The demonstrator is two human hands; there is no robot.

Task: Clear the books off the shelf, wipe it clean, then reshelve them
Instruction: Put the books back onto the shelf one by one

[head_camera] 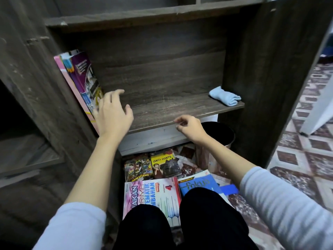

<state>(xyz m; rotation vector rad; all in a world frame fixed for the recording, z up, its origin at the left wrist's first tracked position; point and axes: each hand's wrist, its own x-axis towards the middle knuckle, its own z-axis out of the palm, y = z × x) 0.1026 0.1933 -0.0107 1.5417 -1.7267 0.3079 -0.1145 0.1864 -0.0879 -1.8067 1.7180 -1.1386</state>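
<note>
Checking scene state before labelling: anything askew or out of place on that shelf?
Yes. The shelved books lean against the left wall of the shelf, not upright. A blue cloth lies at its right end, and other books lie flat on the floor below.

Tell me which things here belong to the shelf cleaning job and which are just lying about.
Job: shelf, books leaning on it, books on the floor, blue cloth.
Lying about: dark bin beneath the shelf, patterned floor.
</note>
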